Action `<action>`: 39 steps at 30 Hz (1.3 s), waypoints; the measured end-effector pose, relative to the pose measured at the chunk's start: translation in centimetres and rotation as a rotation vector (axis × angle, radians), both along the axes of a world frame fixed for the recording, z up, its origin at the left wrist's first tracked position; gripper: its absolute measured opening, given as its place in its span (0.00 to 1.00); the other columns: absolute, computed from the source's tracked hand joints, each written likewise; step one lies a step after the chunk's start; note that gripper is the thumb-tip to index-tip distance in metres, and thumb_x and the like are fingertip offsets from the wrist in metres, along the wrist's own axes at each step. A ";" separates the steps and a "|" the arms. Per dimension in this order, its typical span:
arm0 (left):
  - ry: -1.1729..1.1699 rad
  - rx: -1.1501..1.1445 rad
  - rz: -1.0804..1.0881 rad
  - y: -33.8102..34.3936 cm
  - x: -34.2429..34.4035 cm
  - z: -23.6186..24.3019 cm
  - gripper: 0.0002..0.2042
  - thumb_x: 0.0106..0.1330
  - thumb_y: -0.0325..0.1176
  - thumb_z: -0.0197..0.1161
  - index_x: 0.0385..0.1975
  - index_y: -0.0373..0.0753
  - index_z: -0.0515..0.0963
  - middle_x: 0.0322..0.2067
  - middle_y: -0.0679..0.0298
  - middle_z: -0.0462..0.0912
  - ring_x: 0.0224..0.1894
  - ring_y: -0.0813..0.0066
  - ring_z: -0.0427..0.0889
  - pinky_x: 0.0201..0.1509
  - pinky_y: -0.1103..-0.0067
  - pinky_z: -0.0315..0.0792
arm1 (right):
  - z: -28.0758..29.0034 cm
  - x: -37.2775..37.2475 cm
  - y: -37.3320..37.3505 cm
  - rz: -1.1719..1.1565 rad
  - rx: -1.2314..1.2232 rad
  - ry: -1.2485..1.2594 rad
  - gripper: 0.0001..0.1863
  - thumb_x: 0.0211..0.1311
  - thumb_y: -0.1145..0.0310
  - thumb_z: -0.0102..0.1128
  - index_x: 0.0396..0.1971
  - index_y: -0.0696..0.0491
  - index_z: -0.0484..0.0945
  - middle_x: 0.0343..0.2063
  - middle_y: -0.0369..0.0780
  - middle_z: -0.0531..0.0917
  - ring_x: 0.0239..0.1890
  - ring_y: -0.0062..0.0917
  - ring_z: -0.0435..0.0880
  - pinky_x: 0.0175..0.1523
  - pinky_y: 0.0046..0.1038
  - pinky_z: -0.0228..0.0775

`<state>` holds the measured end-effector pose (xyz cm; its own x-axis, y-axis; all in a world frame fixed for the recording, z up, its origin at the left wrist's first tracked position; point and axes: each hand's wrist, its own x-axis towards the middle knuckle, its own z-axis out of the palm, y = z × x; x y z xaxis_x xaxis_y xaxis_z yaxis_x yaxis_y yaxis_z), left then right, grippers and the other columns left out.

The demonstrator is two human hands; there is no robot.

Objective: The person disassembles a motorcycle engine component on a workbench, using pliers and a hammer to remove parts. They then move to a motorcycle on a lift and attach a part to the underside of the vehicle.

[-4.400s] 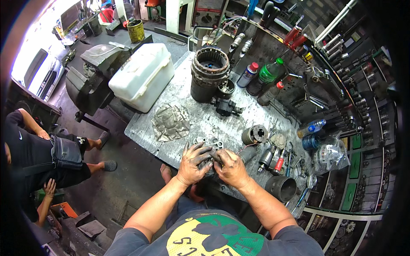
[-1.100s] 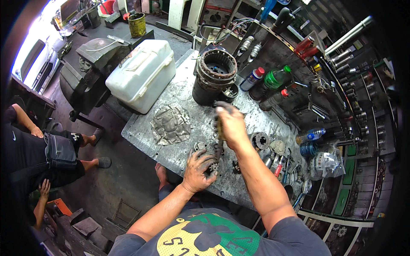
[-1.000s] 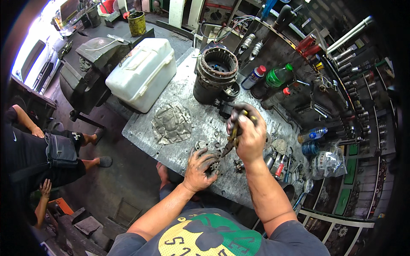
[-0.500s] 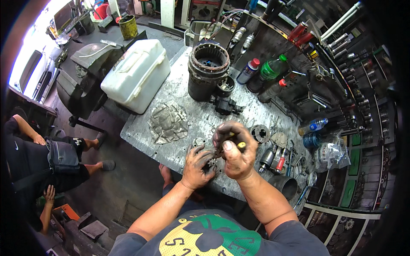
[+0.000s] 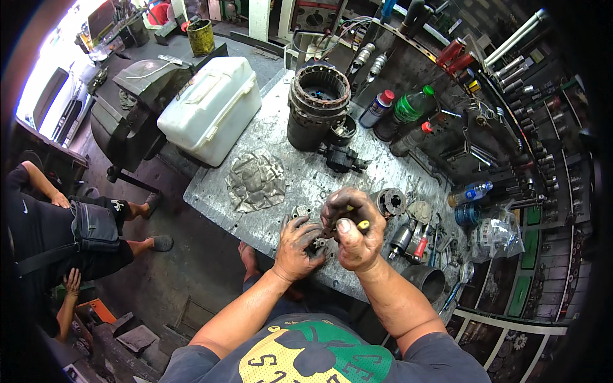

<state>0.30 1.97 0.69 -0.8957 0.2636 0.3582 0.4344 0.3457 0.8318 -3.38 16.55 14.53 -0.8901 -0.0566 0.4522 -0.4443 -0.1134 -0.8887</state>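
Both hands work at lower centre of the frame: left hand [image 5: 300,246] cups a small metal part [image 5: 313,237] on the desk [image 5: 287,172], right hand [image 5: 351,233] grips what looks like a yellow-handled screwdriver [image 5: 359,225]. Loosening seems underway; next needs the tip seated squarely.

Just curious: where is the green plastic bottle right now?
The green plastic bottle stands at the bench's far right, between a blue spray can and a dark red-capped bottle.

metal part [image 5: 311,237] mostly under hands, tool tip hidden
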 end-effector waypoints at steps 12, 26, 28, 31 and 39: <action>0.020 -0.133 -0.015 0.0 0.3 0.4 0.25 0.51 0.40 0.83 0.52 0.48 0.87 0.59 0.67 0.85 0.70 0.47 0.74 0.78 0.51 0.62 | 1.4 3.5 4.3 -0.192 0.495 -0.147 0.17 0.66 0.76 0.58 0.54 0.62 0.77 0.41 0.40 0.80 0.39 0.20 0.79 0.48 0.26 0.77; -0.453 0.084 0.021 -4.6 2.4 -1.6 0.44 0.63 0.37 0.72 0.78 0.27 0.61 0.77 0.40 0.65 0.79 0.45 0.66 0.83 0.60 0.57 | -9.4 21.6 9.6 -0.420 1.061 -0.299 0.33 0.67 0.64 0.69 0.71 0.54 0.72 0.67 0.54 0.74 0.68 0.52 0.74 0.73 0.51 0.69; -0.287 -0.088 -0.039 -7.0 2.7 -2.1 0.43 0.66 0.38 0.67 0.80 0.29 0.59 0.77 0.39 0.65 0.79 0.45 0.66 0.83 0.60 0.56 | -8.3 24.9 12.4 -0.615 0.942 -0.216 0.28 0.62 0.67 0.73 0.62 0.58 0.80 0.56 0.50 0.82 0.60 0.47 0.81 0.68 0.43 0.75; -0.064 -0.674 -0.132 -8.1 3.7 -3.4 0.51 0.55 0.40 0.77 0.77 0.24 0.59 0.78 0.32 0.59 0.82 0.34 0.54 0.87 0.56 0.48 | -7.8 30.8 17.9 -1.251 0.831 -0.438 0.14 0.61 0.72 0.68 0.46 0.56 0.83 0.42 0.50 0.86 0.47 0.49 0.86 0.55 0.46 0.80; -0.238 -0.510 -0.067 -2.0 2.9 -4.9 0.65 0.45 0.61 0.88 0.78 0.27 0.59 0.77 0.32 0.58 0.80 0.35 0.56 0.86 0.57 0.52 | -12.5 37.0 29.3 -1.299 0.990 -1.243 0.33 0.69 0.63 0.71 0.66 0.67 0.71 0.61 0.65 0.78 0.63 0.63 0.79 0.67 0.51 0.73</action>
<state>3.20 -0.03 -4.19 -0.9117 0.4091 -0.0387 0.2901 0.7075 0.6444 33.64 45.85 2.07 -0.3430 0.9358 -0.0810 0.9134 0.3122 -0.2612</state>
